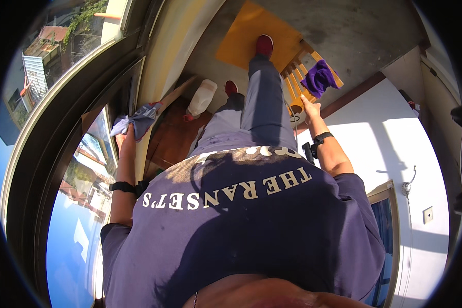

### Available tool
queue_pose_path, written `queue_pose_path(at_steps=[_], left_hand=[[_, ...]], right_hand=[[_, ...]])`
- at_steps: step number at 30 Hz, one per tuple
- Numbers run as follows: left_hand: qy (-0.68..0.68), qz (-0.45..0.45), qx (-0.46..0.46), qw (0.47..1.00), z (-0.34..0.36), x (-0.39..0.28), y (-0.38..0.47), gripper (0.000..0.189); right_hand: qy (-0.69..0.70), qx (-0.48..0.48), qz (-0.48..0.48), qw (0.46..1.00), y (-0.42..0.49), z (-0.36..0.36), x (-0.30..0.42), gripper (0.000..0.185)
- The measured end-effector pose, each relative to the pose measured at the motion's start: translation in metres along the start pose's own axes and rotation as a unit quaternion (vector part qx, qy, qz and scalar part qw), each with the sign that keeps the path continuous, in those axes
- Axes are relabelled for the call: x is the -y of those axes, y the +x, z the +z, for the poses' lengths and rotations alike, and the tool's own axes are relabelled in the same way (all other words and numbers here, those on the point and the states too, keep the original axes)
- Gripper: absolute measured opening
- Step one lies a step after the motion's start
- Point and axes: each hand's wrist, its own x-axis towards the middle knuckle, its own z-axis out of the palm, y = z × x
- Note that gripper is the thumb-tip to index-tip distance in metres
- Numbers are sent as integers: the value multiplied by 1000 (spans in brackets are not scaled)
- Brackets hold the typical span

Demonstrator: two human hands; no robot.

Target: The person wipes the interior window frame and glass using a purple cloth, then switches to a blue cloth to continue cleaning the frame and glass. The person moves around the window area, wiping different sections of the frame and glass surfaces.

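My left hand (126,139) holds a bunched grey-blue cloth (140,119) beside the dark window frame at the left. My right hand (312,109) grips the near end of the slatted back (292,79) of a wooden chair. A purple cloth (320,79) is draped over the chair back, just beyond that hand. One of my red shoes (264,46) rests on the orange-brown wooden seat (240,38); the other shoe (231,88) is lower down, by the floor. The fingers of both hands are partly hidden.
A whitish plastic jug (202,98) with a red cap lies near a brown wooden surface (173,134) at my left. Window glass (88,184) and its dark frame (34,184) curve along the left. At the right stand a white wall (423,154) with a hanging cable and a framed opening (394,227).
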Motion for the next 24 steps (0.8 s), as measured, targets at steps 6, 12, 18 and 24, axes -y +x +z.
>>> queue_pose_path(at_steps=[6,12,18,24], left_hand=[[-58,-13,-14,998,-9,9,-5,36],[-69,38,-40,996,-4,5,-14,43],[-99,189,-183,960,24,2,-16,38],[-217,356,-242,876,28,40,-18,43]], right_hand=[[1,-104,-165,981,13,26,-30,62],[57,-103,-279,953,4,25,-38,53],[81,-120,-355,924,28,29,-53,50],[183,-76,-486,852,83,22,-57,44]])
